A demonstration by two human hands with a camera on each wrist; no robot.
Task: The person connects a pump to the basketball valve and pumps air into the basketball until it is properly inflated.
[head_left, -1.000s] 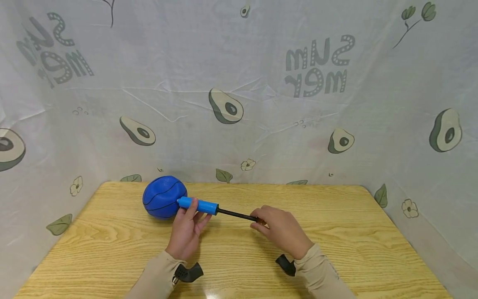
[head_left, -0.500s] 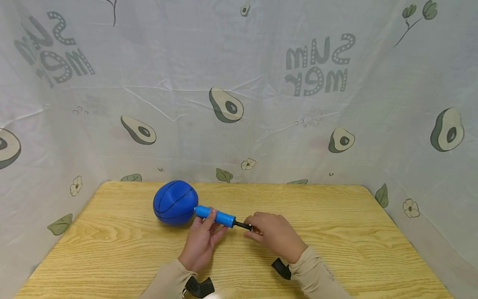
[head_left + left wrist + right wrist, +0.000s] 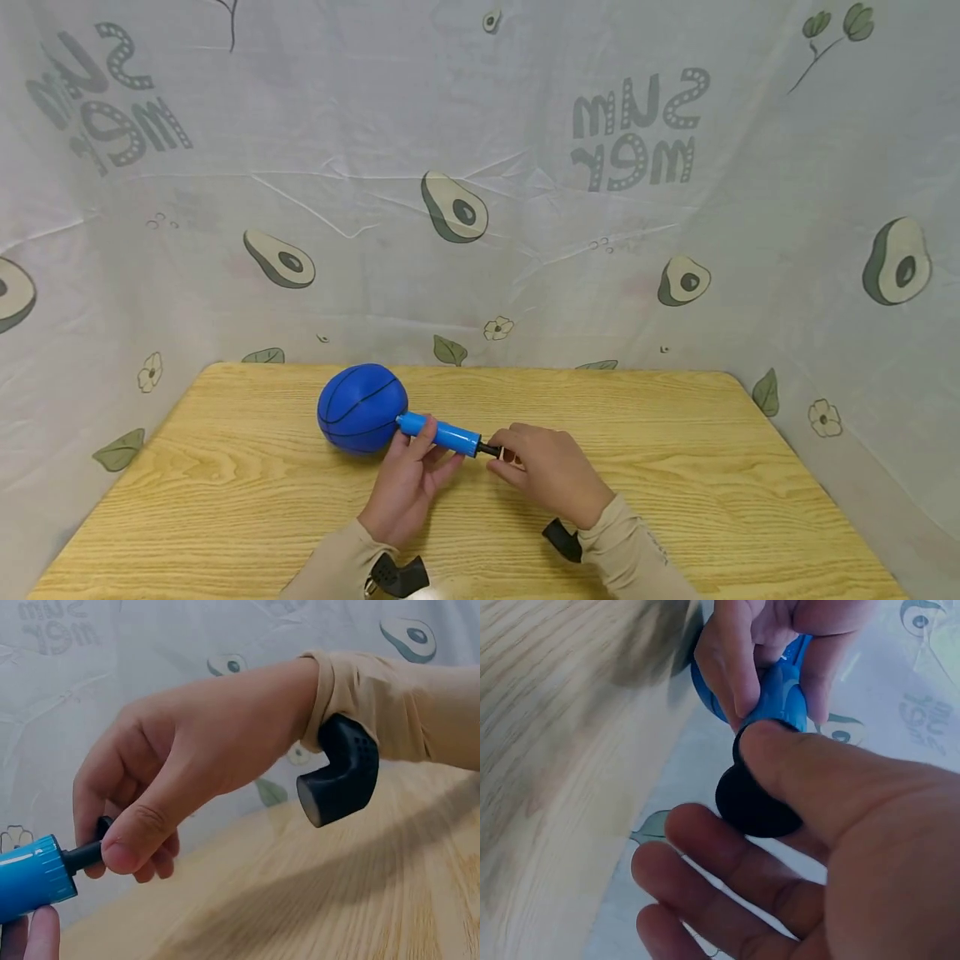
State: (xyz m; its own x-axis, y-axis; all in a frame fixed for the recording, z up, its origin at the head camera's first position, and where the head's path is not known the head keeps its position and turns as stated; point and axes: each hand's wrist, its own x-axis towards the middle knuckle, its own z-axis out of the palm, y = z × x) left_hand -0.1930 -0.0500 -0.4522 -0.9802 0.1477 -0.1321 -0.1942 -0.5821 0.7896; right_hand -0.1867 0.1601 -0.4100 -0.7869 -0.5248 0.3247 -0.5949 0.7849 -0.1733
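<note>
A blue hand pump (image 3: 438,433) slants across the middle of the table in the head view. Its tip meets the right side of a blue basketball (image 3: 363,408), which looks slightly misshapen. My left hand (image 3: 405,492) grips the pump's barrel, thumb on top. With thumb and fingers, my right hand (image 3: 551,471) pinches the black handle (image 3: 754,799), whose round end shows in the right wrist view. Only a short length of black rod (image 3: 82,856) sticks out of the barrel in the left wrist view. The joint between tip and ball is too small to make out.
The wooden table (image 3: 675,467) extends around both hands. A pale curtain (image 3: 525,250) printed with avocados hangs behind it and along both sides. Black wrist devices (image 3: 401,577) are worn over the beige sleeves.
The black rod has slid most of the way into the barrel. My left hand, the pump and the ball have shifted right and slightly nearer; the ball has turned, its dent less visible.
</note>
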